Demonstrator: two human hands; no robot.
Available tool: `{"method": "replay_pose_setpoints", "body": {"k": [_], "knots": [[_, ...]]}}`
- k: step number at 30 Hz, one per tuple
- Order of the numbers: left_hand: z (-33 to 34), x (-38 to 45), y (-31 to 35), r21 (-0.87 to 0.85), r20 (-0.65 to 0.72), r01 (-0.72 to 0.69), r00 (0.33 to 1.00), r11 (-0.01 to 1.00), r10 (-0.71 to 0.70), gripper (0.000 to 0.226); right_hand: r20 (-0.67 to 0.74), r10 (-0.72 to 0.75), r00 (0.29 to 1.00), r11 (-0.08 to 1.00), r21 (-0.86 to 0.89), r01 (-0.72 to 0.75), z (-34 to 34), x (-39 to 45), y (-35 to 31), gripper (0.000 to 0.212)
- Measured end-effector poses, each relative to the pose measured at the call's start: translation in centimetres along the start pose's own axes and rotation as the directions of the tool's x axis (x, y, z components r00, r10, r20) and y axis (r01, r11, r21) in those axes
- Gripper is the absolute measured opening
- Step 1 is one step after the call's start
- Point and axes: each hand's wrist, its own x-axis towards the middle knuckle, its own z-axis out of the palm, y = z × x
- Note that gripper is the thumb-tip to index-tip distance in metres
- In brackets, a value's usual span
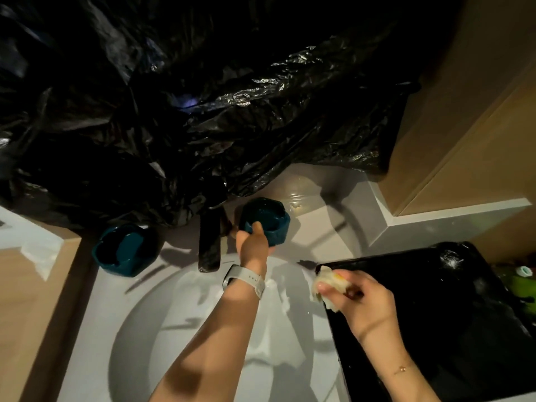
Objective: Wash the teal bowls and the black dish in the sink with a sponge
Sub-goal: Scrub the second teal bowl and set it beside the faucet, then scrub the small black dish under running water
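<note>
My left hand grips the rim of a teal bowl on the counter behind the white sink, thumb inside the bowl. A second teal bowl stands on the counter at the left of the black tap. My right hand holds a soapy pale sponge at the near left corner of the black dish, a large rectangular tray lying on the counter at the right with its left edge over the basin.
Crumpled black plastic sheeting covers the wall above the sink and hangs down to the tap. A beige wall or cabinet rises at the right. Small green and white items sit beyond the tray's right edge.
</note>
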Motion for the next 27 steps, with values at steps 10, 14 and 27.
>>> {"method": "replay_pose_setpoints", "body": {"k": [10,14,27], "knots": [[0.0,1.4,-0.5,0.466,-0.091,-0.143,0.974,0.873,0.208,0.067,0.001,-0.05,0.999,0.935,-0.353,0.048,-1.0,-0.3,-1.0,0.043],[-0.4,0.0,-0.2,0.371,-0.048,-0.153,0.982,0.916,0.183,0.063,0.004,-0.069,0.998,0.974,-0.216,0.069,-2.0,-0.6,-0.3,0.021],[7.1,-14.2,-1.6,0.603,0.691,-0.474,0.713,0.642,-0.123,0.013,-0.154,-0.027,0.988,0.994,0.096,0.042,-11.6,-4.3,2.2,0.011]]}}
